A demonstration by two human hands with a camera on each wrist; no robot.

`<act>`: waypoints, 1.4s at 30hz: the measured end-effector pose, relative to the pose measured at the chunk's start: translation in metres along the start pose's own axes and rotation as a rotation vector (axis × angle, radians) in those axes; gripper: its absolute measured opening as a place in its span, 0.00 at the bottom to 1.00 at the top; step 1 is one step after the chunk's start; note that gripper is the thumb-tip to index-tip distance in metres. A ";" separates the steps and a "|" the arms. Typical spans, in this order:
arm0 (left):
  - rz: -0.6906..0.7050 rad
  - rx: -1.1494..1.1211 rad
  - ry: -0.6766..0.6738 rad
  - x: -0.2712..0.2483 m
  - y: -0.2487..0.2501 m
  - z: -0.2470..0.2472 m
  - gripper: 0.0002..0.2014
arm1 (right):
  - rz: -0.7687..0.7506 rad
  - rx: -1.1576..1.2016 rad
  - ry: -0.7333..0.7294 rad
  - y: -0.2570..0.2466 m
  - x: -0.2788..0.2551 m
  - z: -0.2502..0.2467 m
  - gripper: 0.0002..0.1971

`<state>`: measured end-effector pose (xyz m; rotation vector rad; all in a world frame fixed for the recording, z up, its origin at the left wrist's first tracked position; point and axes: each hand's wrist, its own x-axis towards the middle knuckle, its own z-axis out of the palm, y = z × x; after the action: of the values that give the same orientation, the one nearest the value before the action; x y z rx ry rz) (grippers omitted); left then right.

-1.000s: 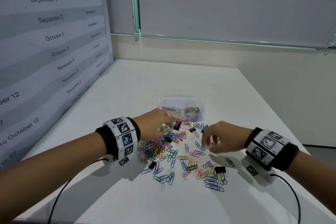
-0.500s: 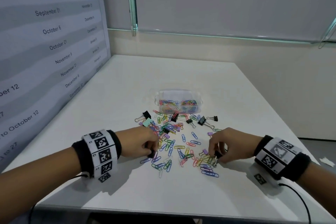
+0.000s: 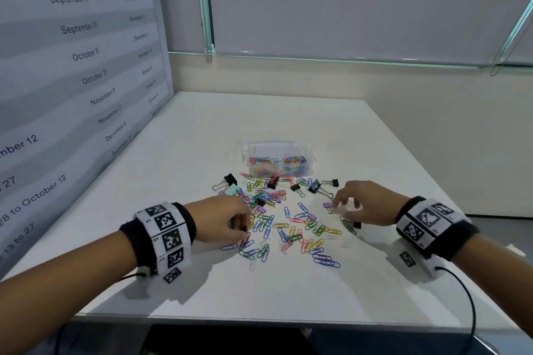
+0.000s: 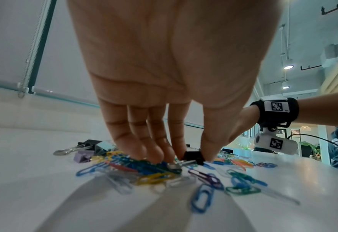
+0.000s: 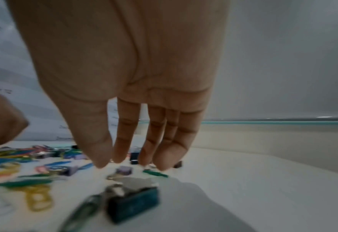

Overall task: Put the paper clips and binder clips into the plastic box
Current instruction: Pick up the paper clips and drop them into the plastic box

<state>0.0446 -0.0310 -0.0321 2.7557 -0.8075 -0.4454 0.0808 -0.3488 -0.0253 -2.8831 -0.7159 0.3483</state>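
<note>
1. White walls, a drawn blind and a date-printed panel [image 3: 78,52] on the left close in the white tabletop [image 3: 202,130] in the head view. The clear plastic box [image 3: 278,159] stands open past the far edge of the scatter and already carries a layer of coloured paper clips, so I judge the job well begun but far from done.
2. Loose paper clips [image 3: 288,225] lie between the two wrists, with black binder clips [image 3: 272,181] strung along the near side of the box. Keeping the heap just in front of the box makes each carry short.
3. From the head view, the left hand [image 3: 222,219] curls down on the left fringe of the heap, and the right hand [image 3: 362,207] reaches over the right fringe, fingertips by a lilac binder clip [image 3: 327,205]. Each hand works its own side, which probably keeps them from crossing.
4. In the left wrist view, the left hand's thumb and forefinger pinch a small black binder clip [image 4: 194,156] while the other fingers [image 4: 144,150] press on the paper clips beside it. That looks like gathering several pieces for one trip.
5. In the right wrist view, which is blurred, the right hand's fingertips [image 5: 104,161] hang together, nearly straight, just above the lilac clip, holding nothing. A teal binder clip [image 5: 133,204] lies nearer the camera, beside a green paper clip.
</note>
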 end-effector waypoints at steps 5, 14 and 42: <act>-0.097 0.069 0.121 -0.005 -0.007 -0.013 0.11 | -0.138 -0.001 -0.002 -0.031 0.016 0.006 0.13; -0.303 0.083 0.100 -0.022 -0.029 -0.009 0.10 | -0.088 0.022 0.018 -0.034 0.030 0.013 0.04; -0.180 -0.088 -0.014 0.013 0.025 0.012 0.30 | -0.027 0.034 -0.201 -0.052 0.020 0.016 0.45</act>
<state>0.0383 -0.0600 -0.0387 2.7563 -0.5308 -0.5216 0.0707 -0.2929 -0.0343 -2.8305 -0.7712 0.6475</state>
